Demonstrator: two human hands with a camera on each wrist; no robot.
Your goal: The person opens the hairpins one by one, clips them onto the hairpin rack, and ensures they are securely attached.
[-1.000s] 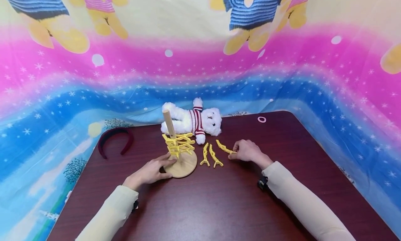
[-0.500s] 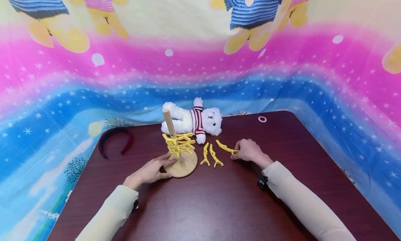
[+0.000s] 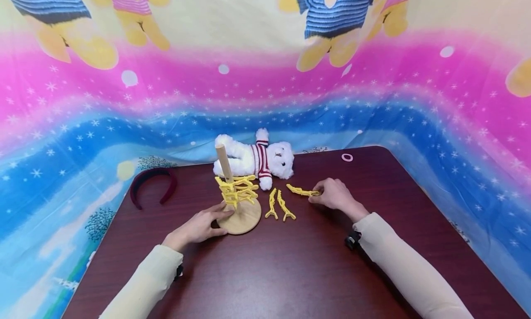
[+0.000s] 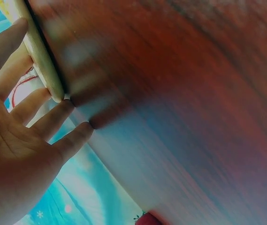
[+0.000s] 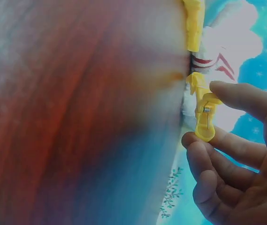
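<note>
My left hand (image 3: 201, 226) holds the rim of a wooden stand's round base (image 3: 247, 219), thumb and fingers spread along its left edge. An upright wooden post (image 3: 224, 164) rises from the base. Several yellow clips (image 3: 236, 190) cluster around the post's lower part. With thumb and fingertips, my right hand (image 3: 335, 194) pinches the handle end of a yellow alligator hair clip (image 3: 299, 190); its spring (image 5: 207, 110) shows in the right wrist view. Two more yellow hair clips (image 3: 285, 206) lie on the table between the stand and the right hand.
A white plush bear (image 3: 240, 160) in a striped top lies behind the stand. At the far left sits a dark red headband (image 3: 137, 183), and a small pale pink ring (image 3: 347, 157) is near the table's (image 3: 265, 273) back right. A patterned cloth hangs behind.
My right hand has moved slightly right and away from me, and the handle end of the pinched hair clip has swung with it. The left hand and the stand have stayed put.
</note>
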